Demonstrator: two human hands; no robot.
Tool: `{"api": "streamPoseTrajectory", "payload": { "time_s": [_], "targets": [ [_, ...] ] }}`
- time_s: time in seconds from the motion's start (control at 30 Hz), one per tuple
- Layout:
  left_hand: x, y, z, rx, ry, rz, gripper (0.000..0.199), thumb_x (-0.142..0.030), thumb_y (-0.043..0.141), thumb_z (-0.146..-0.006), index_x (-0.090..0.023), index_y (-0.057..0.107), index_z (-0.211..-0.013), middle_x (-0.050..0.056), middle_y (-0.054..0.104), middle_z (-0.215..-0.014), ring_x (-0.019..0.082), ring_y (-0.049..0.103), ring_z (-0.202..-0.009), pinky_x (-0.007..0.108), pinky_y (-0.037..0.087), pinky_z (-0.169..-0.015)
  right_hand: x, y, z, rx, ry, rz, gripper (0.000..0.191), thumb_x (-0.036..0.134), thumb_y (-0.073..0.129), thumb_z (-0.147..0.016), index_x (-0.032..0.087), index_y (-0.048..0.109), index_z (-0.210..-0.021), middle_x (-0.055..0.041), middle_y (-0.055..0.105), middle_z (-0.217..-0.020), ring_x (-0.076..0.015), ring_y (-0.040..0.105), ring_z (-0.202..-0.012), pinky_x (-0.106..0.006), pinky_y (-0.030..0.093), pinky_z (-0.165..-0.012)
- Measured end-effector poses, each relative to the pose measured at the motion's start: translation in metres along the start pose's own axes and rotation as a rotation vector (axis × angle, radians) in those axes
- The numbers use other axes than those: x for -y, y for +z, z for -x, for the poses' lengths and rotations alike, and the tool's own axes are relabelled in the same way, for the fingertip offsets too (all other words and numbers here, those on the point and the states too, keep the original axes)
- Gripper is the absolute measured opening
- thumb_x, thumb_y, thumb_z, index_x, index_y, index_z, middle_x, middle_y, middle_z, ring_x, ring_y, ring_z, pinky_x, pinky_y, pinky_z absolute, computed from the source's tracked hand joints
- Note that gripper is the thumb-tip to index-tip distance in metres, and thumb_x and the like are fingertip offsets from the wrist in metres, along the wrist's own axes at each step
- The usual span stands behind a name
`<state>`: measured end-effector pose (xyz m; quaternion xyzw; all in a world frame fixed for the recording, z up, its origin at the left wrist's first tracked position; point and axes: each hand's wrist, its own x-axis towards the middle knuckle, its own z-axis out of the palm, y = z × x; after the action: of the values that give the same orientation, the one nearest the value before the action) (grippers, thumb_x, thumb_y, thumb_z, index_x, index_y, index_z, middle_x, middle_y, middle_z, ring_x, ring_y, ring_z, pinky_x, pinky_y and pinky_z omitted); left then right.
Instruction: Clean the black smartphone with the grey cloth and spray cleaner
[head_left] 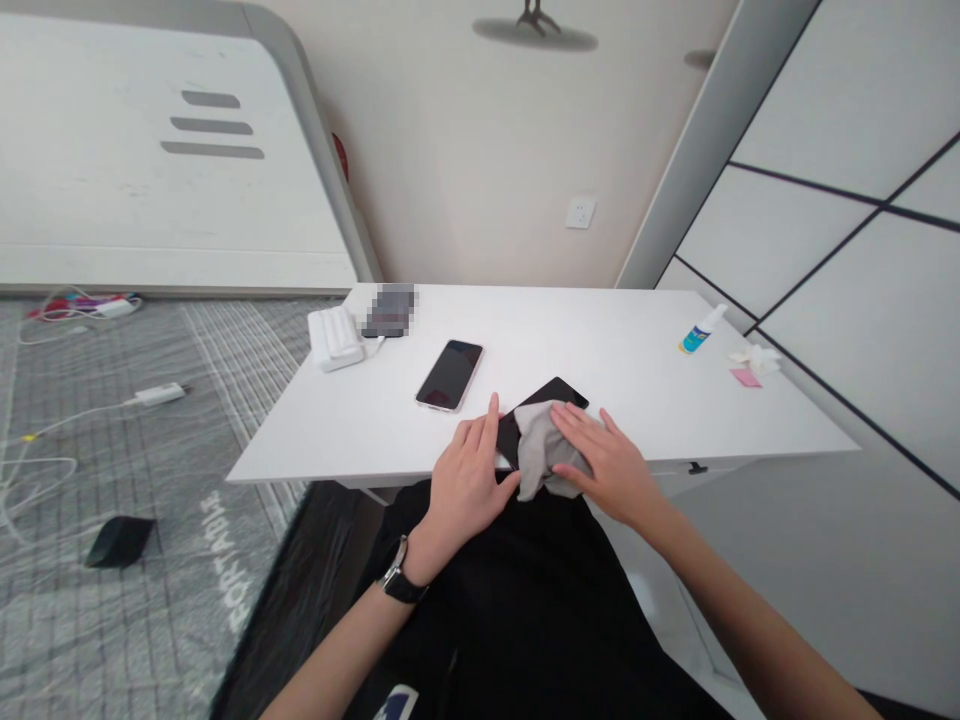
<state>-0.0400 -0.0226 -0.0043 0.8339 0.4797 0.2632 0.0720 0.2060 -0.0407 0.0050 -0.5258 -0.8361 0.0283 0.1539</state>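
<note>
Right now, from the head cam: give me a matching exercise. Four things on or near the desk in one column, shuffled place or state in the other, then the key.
Things:
1. grey cloth
2. wristwatch
3. spray bottle
4. bare phone

Places or states:
A. face up on the desk, uncovered
B. toward the desk's right end, near a pink note
C. under the right hand, partly over a dark phone
D. on the arm, behind the left hand

Pairs: 1-C, 2-D, 3-B, 4-A
</note>
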Motion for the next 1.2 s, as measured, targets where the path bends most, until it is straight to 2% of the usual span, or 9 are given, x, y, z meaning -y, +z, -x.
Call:
{"api": "streamPoseTrajectory", "payload": {
  "time_s": [0.1, 0.2, 0.33, 0.53, 0.6, 0.8, 1.0, 1.13, 1.2],
  "targets": [
    [0.000, 0.000, 0.000, -0.028, 0.005, 0.018, 0.108, -0.047, 0.069, -0.091, -0.019, -0.003, -0.166, 0.014, 0.059, -0.142, 0.031, 0.054, -0.126, 0.043, 0.054, -0.101, -0.015, 0.002, -0.024, -0.048, 0.115, 0.053, 0.082, 0.073, 0.026, -0.102, 0.017, 0.035, -0.162, -0.0135, 0.041, -0.163, -0.0329, 0.036, -0.153, -0.064, 0.026, -0.125],
    [0.000, 0.001, 0.001, -0.016, 0.003, 0.010, 0.105, -0.045, 0.067, -0.092, -0.018, -0.004, -0.166, 0.015, 0.058, -0.141, 0.031, 0.053, -0.125, 0.043, 0.053, -0.101, 0.014, 0.014, -0.043, -0.044, 0.072, 0.029, 0.090, 0.077, 0.029, -0.099, 0.010, 0.038, -0.160, -0.0170, 0.041, -0.163, -0.0343, 0.034, -0.154, -0.063, 0.024, -0.126],
    [0.002, 0.001, 0.003, 0.047, -0.014, -0.085, 0.100, -0.029, 0.060, -0.092, -0.015, -0.006, -0.165, 0.016, 0.061, -0.129, 0.033, 0.055, -0.115, 0.045, 0.053, -0.097, 0.053, 0.025, -0.035, -0.008, -0.127, -0.040, 0.097, 0.080, 0.035, -0.097, 0.007, 0.032, -0.161, -0.0171, 0.033, -0.166, -0.0311, 0.031, -0.156, -0.056, 0.025, -0.128],
    [0.001, 0.001, 0.001, 0.018, -0.014, 0.002, 0.109, -0.046, 0.067, -0.091, -0.020, -0.009, -0.165, 0.013, 0.057, -0.141, 0.032, 0.052, -0.123, 0.045, 0.050, -0.103, 0.009, 0.013, -0.024, -0.068, 0.079, 0.022, 0.084, 0.073, 0.025, -0.102, 0.015, 0.035, -0.161, -0.0143, 0.041, -0.163, -0.0329, 0.039, -0.152, -0.064, 0.028, -0.123],
    [0.000, 0.001, 0.001, 0.012, -0.020, 0.017, 0.109, -0.045, 0.068, -0.091, -0.021, -0.008, -0.165, 0.012, 0.057, -0.143, 0.032, 0.051, -0.125, 0.045, 0.050, -0.104, 0.012, 0.015, -0.027, -0.098, 0.116, 0.040, 0.086, 0.074, 0.027, -0.101, 0.013, 0.036, -0.161, -0.0161, 0.042, -0.162, -0.0352, 0.037, -0.152, -0.065, 0.025, -0.124],
    [0.002, 0.002, 0.002, 0.031, -0.021, -0.026, 0.106, -0.018, 0.061, -0.084, -0.018, -0.007, -0.165, 0.013, 0.058, -0.136, 0.031, 0.052, -0.121, 0.043, 0.051, -0.103, 0.046, 0.021, -0.024, 0.025, -0.222, -0.073, 0.095, 0.080, 0.038, -0.095, 0.014, 0.029, -0.163, -0.0121, 0.036, -0.166, -0.0308, 0.034, -0.155, -0.058, 0.024, -0.128],
    [0.003, 0.004, 0.000, 0.000, -0.009, 0.008, 0.106, -0.044, 0.067, -0.091, -0.019, -0.004, -0.166, 0.013, 0.056, -0.144, 0.031, 0.051, -0.126, 0.044, 0.051, -0.104, 0.017, 0.012, -0.033, -0.051, 0.097, 0.054, 0.084, 0.073, 0.029, -0.102, 0.014, 0.035, -0.161, -0.0153, 0.041, -0.162, -0.0350, 0.036, -0.153, -0.065, 0.026, -0.124],
    [0.002, 0.003, 0.001, 0.022, -0.032, -0.020, 0.104, -0.035, 0.067, -0.090, -0.017, -0.002, -0.166, 0.014, 0.060, -0.135, 0.031, 0.053, -0.121, 0.045, 0.052, -0.101, 0.035, 0.017, -0.029, 0.018, -0.198, -0.054, 0.100, 0.084, 0.038, -0.092, 0.013, 0.032, -0.162, -0.0141, 0.038, -0.164, -0.0322, 0.034, -0.154, -0.056, 0.025, -0.128],
    [0.002, 0.002, 0.001, 0.033, -0.039, -0.022, 0.104, -0.033, 0.067, -0.089, -0.018, -0.001, -0.166, 0.014, 0.059, -0.134, 0.031, 0.053, -0.119, 0.045, 0.052, -0.101, 0.034, 0.016, -0.030, 0.035, -0.207, -0.067, 0.093, 0.081, 0.035, -0.095, 0.017, 0.031, -0.163, -0.0118, 0.039, -0.164, -0.0307, 0.036, -0.153, -0.058, 0.026, -0.127]
  ]
}}
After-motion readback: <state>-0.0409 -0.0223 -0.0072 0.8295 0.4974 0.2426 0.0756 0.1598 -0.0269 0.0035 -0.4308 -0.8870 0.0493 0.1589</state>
